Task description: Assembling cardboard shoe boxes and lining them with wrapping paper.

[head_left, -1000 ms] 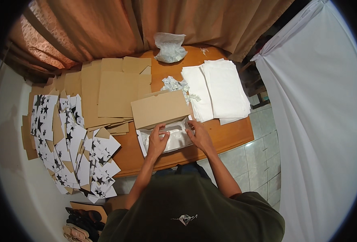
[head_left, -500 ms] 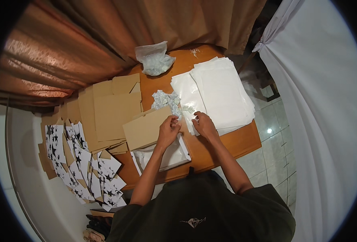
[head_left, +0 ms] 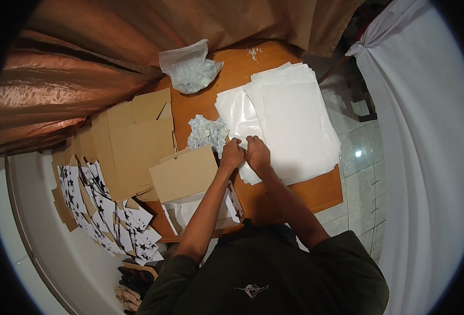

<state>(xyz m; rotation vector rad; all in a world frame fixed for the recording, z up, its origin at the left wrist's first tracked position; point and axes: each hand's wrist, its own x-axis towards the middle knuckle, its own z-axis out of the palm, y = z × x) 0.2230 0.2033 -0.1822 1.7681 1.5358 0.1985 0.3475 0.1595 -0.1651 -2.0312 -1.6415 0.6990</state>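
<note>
My left hand (head_left: pixel 233 154) and my right hand (head_left: pixel 257 152) are close together over the left edge of the white sheets, both with fingers curled into a pinch. A pale bit of a small sachet strip (head_left: pixel 243 142) shows between them; the rest is hidden by the fingers. Just beyond my left hand lies a heap of small whitish sachets (head_left: pixel 207 131) on the table. Below and left of that hand stands an open cardboard box (head_left: pixel 183 173) with its brown lid raised and white lining paper (head_left: pixel 192 210) inside; my left forearm crosses over it.
A stack of white sheets (head_left: pixel 300 126) covers the table's right side. Flat brown cardboard pieces (head_left: pixel 137 142) lie at the left, with star-printed cardboard (head_left: pixel 103 210) nearer the wall. A clear bag of sachets (head_left: pixel 192 73) sits at the back, by the brown curtain (head_left: pixel 111 37).
Both hands have come together and closed, with the sachet strip between them now mostly covered. The view has shifted slightly; the box, heap and sheets appear undisturbed.
</note>
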